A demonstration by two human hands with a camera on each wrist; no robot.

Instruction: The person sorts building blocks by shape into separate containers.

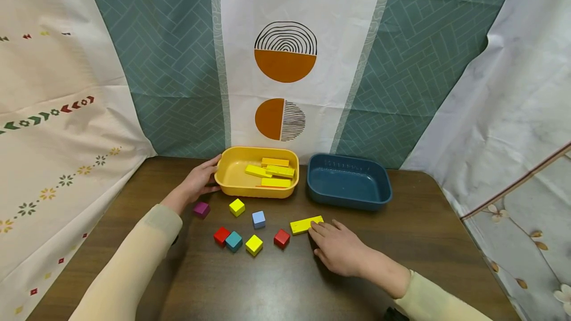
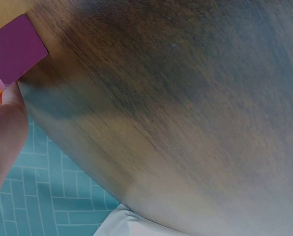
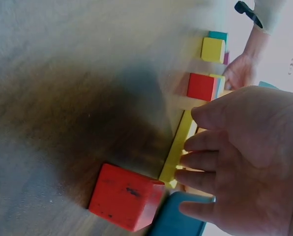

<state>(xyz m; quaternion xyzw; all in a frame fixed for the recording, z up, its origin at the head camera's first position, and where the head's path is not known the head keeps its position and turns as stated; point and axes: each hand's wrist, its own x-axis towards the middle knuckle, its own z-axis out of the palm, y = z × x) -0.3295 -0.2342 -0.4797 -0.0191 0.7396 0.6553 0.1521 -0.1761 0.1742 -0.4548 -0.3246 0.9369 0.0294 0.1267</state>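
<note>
My left hand [image 1: 196,181] touches the left end of a yellow plastic tray [image 1: 227,189], its fingers along the outer wall. Inside that tray lie several long yellow blocks [image 1: 275,182]. A purple cube [image 1: 201,210] sits on the table just below this hand and looms large in the left wrist view. My right hand [image 1: 341,249], its fingers extended, hovers over the right end of a long yellow block [image 1: 303,226] on the table. In the right wrist view a red cube [image 3: 122,194] lies close by the fingertips; the hand hides it in the head view.
A dark blue tray [image 1: 350,201] stands right of the yellow one. Spread across the brown table [image 1: 232,286] are yellow cubes [image 1: 254,245], a light blue cube [image 1: 258,219], a teal cube [image 1: 234,241] and more red cubes [image 1: 282,238]. Patterned cloth [image 1: 178,88] hangs behind.
</note>
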